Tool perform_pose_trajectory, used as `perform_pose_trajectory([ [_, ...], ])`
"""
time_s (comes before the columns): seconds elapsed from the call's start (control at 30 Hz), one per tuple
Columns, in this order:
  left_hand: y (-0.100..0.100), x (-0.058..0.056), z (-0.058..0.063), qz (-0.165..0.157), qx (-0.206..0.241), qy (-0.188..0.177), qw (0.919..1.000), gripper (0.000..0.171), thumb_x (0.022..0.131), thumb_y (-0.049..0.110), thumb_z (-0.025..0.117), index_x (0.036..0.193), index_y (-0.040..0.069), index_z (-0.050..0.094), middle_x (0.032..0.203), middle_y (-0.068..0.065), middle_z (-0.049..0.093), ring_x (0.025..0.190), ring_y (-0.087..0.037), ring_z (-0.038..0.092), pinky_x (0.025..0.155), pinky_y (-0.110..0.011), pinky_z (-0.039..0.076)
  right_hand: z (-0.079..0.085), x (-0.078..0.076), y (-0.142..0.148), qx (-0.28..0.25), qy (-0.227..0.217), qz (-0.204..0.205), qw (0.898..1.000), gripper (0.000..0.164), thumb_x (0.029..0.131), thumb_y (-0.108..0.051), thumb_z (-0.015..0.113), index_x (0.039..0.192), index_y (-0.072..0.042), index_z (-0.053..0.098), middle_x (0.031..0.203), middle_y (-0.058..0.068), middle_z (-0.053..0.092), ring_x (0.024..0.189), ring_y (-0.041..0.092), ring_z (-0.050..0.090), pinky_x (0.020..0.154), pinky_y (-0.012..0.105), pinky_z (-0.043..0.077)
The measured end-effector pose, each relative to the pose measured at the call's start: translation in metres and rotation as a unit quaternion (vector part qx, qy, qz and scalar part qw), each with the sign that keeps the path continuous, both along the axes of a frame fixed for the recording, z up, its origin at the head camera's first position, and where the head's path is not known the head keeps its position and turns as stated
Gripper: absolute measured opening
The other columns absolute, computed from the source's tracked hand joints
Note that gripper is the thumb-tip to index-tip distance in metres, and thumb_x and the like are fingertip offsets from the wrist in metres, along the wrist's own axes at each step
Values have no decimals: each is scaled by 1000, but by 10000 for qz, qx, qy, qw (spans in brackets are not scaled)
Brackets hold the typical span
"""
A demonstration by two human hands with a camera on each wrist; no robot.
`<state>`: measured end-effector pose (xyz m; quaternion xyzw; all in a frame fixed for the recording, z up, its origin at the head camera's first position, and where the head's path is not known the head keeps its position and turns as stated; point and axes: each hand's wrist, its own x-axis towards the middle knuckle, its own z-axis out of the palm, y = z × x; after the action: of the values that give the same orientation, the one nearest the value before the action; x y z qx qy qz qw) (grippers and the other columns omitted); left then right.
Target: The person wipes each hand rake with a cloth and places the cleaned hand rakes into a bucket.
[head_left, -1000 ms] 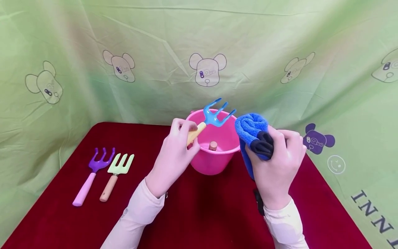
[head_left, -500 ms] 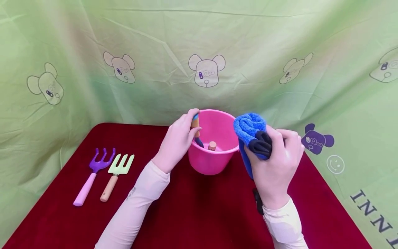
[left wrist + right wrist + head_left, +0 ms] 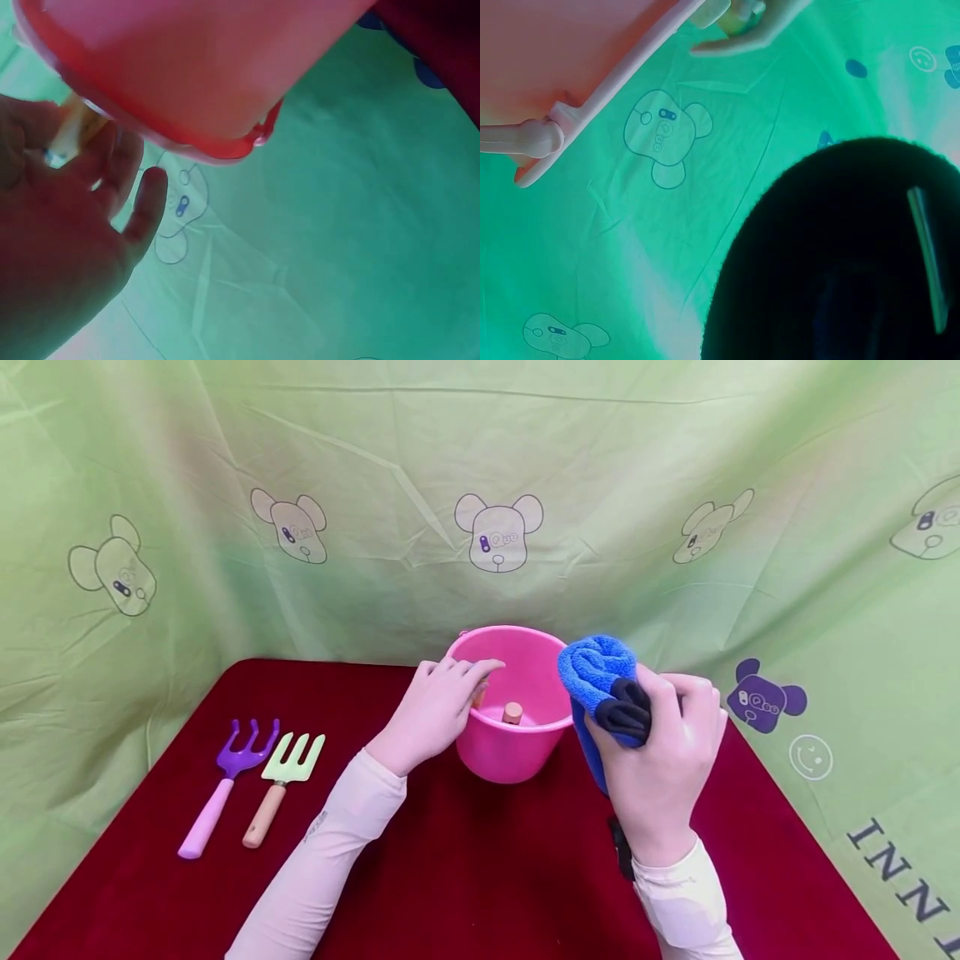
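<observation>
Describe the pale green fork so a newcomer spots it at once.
On the red table, find the pink bucket and look to its left, to the purple fork. Just right of that lies the pale green fork. Its broad, flat head and wood-coloured handle set it apart from its purple-headed, pink-handled neighbour.

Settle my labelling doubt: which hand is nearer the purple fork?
Left. The left hand is at the bucket, right of the purple fork; the right hand is farther right, holding a blue cloth.
</observation>
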<state>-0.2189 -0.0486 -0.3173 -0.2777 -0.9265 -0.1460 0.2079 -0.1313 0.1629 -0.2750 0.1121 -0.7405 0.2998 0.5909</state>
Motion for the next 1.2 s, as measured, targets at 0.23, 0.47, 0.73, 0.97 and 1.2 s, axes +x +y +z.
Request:
perform_pose_trajectory([
  [0.23, -4, 1, -8, 49, 16, -545, 9985, 38, 102, 36, 39, 136, 26, 50, 110, 3, 68, 110, -11, 57, 99, -47, 35, -1, -1, -1, 24, 2, 2, 10000, 35, 67, -9, 80, 97, 6, 70, 84, 29, 57, 82, 43, 52, 74, 58, 34],
  [0.47, -6, -1, -11, 11, 344, -557, 9979, 39, 98, 34, 48, 134, 20, 48, 88, 7, 62, 94, -11, 53, 100, -46, 33, -3, -1, -3, 93, -73, -2, 9999, 38, 64, -7, 81, 97, 5, 69, 84, 29, 56, 82, 43, 52, 74, 58, 35],
  [0.73, -6, -1, -10, 75, 498, -439, 9978, 41, 95, 31, 51, 132, 13, 48, 83, 5, 56, 93, -14, 50, 101, -46, 33, -2, 0, -3, 126, -54, 12, 9999, 36, 66, -10, 80, 98, 5, 70, 82, 28, 56, 81, 42, 52, 74, 58, 36],
  [0.97, -9, 0, -12, 268, 491, -157, 9983, 40, 95, 30, 51, 131, 12, 50, 99, -1, 62, 111, -23, 50, 100, -48, 35, -2, 0, -5, 165, -125, 74, 9998, 38, 67, -9, 80, 101, 5, 70, 84, 29, 56, 83, 41, 53, 73, 56, 38],
  [1.2, -17, 4, -14, 427, 585, 43, 9974, 39, 95, 30, 50, 130, 13, 51, 120, -8, 62, 114, -25, 49, 97, -49, 37, -3, 1, -6, 174, -150, 132, 9996, 39, 67, -8, 81, 102, 5, 70, 84, 29, 56, 84, 41, 53, 72, 54, 40],
])
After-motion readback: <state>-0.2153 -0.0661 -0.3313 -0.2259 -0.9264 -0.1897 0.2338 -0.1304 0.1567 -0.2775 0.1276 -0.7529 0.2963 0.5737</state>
